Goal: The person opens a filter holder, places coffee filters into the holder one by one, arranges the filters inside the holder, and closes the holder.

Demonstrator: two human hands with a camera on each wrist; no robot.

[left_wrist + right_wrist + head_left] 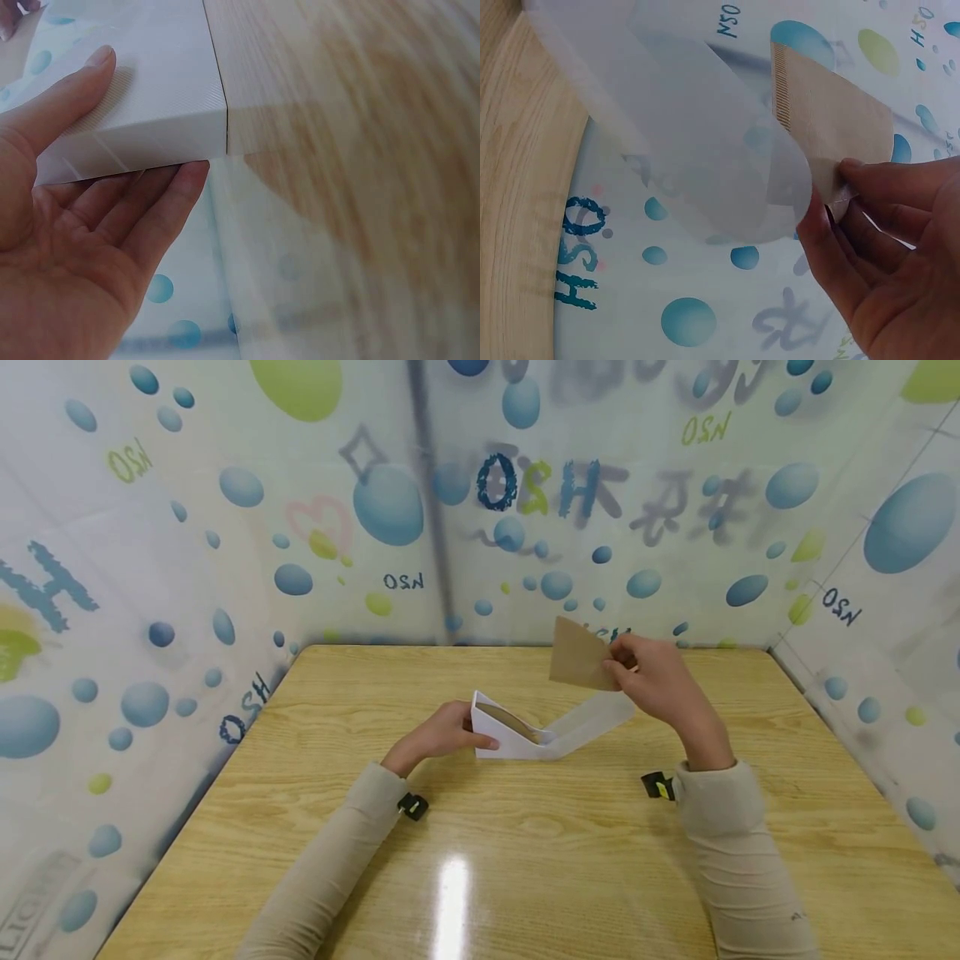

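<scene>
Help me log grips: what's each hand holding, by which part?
Head view: left hand grips white rectangular cardboard box by its left end; right hand pinches flat brown paper piece by its right edge.

On the table (570, 843), the box (498, 741) is near the middle, with paper (504, 720) inside it and the left hand (444, 732) at its left end. From the box's right end a sheet (592, 723) reaches right and far, below a paper piece (577, 656) with the right hand (660, 681) at its right edge. Walls (637, 552) stand left, right and beyond the far edge.
</scene>
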